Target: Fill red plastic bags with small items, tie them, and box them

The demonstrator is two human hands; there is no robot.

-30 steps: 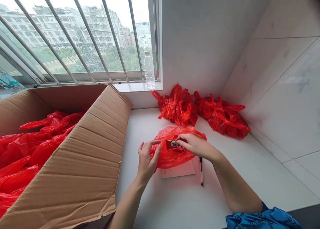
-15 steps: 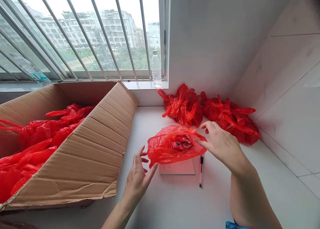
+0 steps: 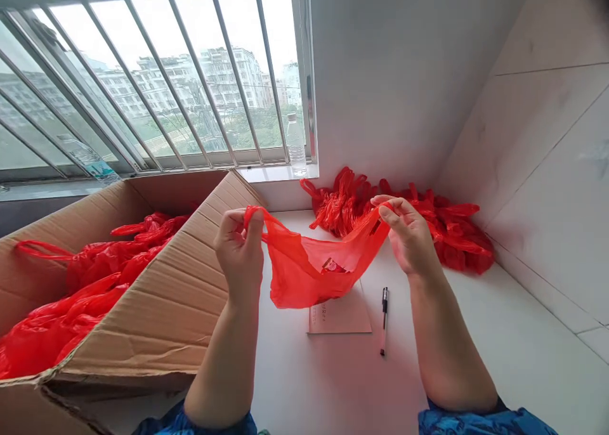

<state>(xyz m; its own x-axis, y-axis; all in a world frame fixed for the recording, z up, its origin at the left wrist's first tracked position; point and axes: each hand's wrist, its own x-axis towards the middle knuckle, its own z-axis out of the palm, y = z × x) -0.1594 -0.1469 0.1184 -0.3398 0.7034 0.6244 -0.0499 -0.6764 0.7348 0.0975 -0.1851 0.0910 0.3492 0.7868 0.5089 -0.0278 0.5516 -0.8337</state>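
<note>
A thin red plastic bag [image 3: 304, 273] hangs stretched between my two hands over the white table. My left hand [image 3: 241, 251] pinches its left handle, and my right hand [image 3: 404, 232] pinches the right one. Inside the sagging bag a small red packet [image 3: 333, 266] shows through the opening. Partly hidden below the bag, a pale notebook [image 3: 342, 318] with writing lies on the table. A black-capped pen [image 3: 384, 321] rests just right of the notebook.
On the left stands a large cardboard box [image 3: 157, 308] holding red bags [image 3: 95, 264]. Two tied red bundles [image 3: 337, 203] [image 3: 457, 235] sit by the wall. A clear bottle [image 3: 295, 146] stands on the sill of the barred window, another bottle [image 3: 90, 159] further left.
Both hands have risen and closed on the bag's handles. The bag, low over the notebook before, is now pulled up and spread between them. The view has shifted slightly.
</note>
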